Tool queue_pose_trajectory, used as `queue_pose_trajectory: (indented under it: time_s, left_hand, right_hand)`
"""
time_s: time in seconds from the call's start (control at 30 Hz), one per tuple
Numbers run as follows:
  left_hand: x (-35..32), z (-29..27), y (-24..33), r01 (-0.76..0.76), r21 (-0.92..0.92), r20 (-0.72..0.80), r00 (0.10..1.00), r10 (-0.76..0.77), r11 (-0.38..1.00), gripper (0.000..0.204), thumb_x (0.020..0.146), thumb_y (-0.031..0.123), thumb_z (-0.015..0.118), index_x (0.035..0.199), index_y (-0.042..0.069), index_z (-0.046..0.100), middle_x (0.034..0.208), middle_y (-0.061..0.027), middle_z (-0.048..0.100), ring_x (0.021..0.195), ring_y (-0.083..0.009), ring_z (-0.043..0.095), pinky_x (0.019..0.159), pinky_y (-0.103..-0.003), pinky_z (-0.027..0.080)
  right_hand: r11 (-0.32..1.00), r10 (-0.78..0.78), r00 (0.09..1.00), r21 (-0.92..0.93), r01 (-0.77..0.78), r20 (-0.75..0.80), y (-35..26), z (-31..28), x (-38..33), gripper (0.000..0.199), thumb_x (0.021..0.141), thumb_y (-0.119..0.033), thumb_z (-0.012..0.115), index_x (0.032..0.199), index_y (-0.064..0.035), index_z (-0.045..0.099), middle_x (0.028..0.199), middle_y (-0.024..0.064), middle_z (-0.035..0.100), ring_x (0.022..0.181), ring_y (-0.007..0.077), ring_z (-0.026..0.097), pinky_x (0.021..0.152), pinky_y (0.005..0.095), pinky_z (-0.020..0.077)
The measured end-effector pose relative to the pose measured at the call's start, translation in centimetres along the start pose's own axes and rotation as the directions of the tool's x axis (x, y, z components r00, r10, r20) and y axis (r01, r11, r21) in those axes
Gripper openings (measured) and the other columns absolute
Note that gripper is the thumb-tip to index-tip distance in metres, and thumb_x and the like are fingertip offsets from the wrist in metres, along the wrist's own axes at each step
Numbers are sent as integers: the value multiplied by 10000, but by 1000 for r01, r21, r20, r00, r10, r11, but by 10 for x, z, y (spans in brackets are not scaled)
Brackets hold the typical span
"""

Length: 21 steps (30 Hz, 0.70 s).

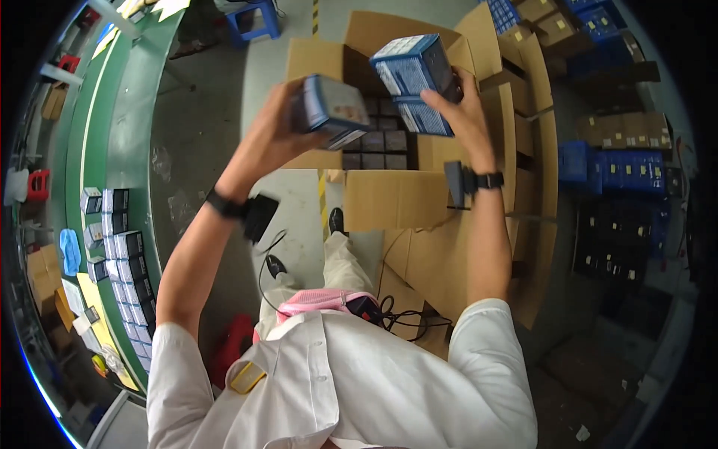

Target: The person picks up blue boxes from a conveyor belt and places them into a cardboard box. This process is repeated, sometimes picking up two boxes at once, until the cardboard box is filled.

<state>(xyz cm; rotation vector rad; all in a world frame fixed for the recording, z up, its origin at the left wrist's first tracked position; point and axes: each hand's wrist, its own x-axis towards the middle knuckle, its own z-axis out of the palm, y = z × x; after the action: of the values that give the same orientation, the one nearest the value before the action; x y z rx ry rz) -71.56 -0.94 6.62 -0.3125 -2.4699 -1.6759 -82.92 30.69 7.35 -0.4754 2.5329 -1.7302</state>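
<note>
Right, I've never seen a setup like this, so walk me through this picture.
There is no robot here: these are a person's bare hands, seen from a wide fisheye camera worn on the head and looking down, so straight edges bend near the rim. The left hand grips at least one blue box, blurred. The right hand holds what look like two blue boxes together. Behind them is an open cardboard carton with more small boxes lined up inside. On the person's left, a green bench carries rows of small boxes. Each wrist wears a dark strap with a device.
</note>
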Motion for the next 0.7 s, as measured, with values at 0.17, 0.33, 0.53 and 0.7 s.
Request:
queue_pose_trajectory:
  time_s: [0.17,0.33,0.53,0.7]
  left_hand:
    - [86,112,-53,-78,412,225,974,-18,908,690,696,229,819,1263,0,499,1191,-225,576,1131,-382,594,974,-422,488]
    - [124,183,-139,-140,831,291,934,-205,538,500,724,173,768,1142,24,536,1135,-191,593,1083,-347,609,957,-409,479]
    - [144,209,-209,76,881,91,941,-325,467,385,815,173,683,1143,25,548,1157,-186,597,1143,-339,581,990,-421,445]
    - [140,232,-272,171,911,9,902,-432,376,310,878,182,600,1157,51,562,1197,-187,588,1196,-356,542,1018,-480,414]
  right_hand:
    - [992,89,977,107,-69,-196,102,19,49,805,729,-344,878,1362,-63,468,1248,129,625,1118,274,618,969,390,501]
    - [662,165,982,-728,-176,-87,167,40,79,812,686,-340,868,1366,-126,480,1306,126,609,1183,367,579,968,539,486]
    - [605,227,955,-796,17,193,221,43,78,805,672,-318,859,1367,-156,487,1338,101,580,1260,363,509,956,644,452]
    - [636,278,916,-770,52,291,252,64,83,796,675,-343,865,1356,-146,502,1354,101,573,1275,362,494,999,646,421]
